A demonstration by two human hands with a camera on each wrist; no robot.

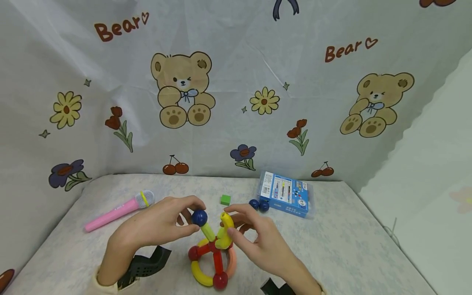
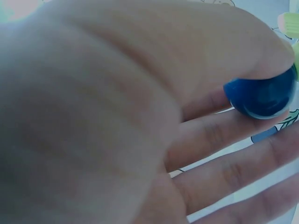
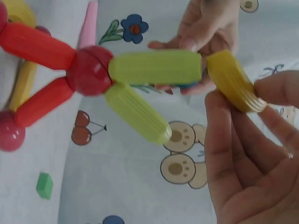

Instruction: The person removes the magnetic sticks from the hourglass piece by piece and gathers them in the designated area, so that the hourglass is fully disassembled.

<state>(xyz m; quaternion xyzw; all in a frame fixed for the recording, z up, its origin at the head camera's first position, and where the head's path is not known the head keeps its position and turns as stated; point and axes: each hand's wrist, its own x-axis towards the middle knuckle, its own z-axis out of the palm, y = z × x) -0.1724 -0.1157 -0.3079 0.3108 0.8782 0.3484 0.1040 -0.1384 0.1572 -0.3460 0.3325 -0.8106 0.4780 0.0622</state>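
Observation:
My left hand (image 1: 162, 221) pinches a dark blue ball (image 1: 199, 218) between thumb and fingers, at the upper end of a light green rod (image 1: 208, 232). In the left wrist view the ball (image 2: 264, 95) meets a green piece at the frame's edge. My right hand (image 1: 259, 241) pinches a short curved yellow piece (image 3: 231, 84) by one end. A second light green rod (image 3: 138, 114) fans out from the same red ball (image 3: 88, 72). Below them, red rods (image 1: 218, 262) and red balls (image 1: 220, 281) join a ring of yellow (image 1: 200, 275) and pink (image 1: 232, 262) curved pieces.
Behind the hands lie a green block (image 1: 225, 200), two dark blue balls (image 1: 263, 205) and a blue box (image 1: 285, 193) in clear plastic. A pink toy microphone (image 1: 116, 212) lies left. A bear-printed cloth (image 1: 221, 135) hangs behind the table.

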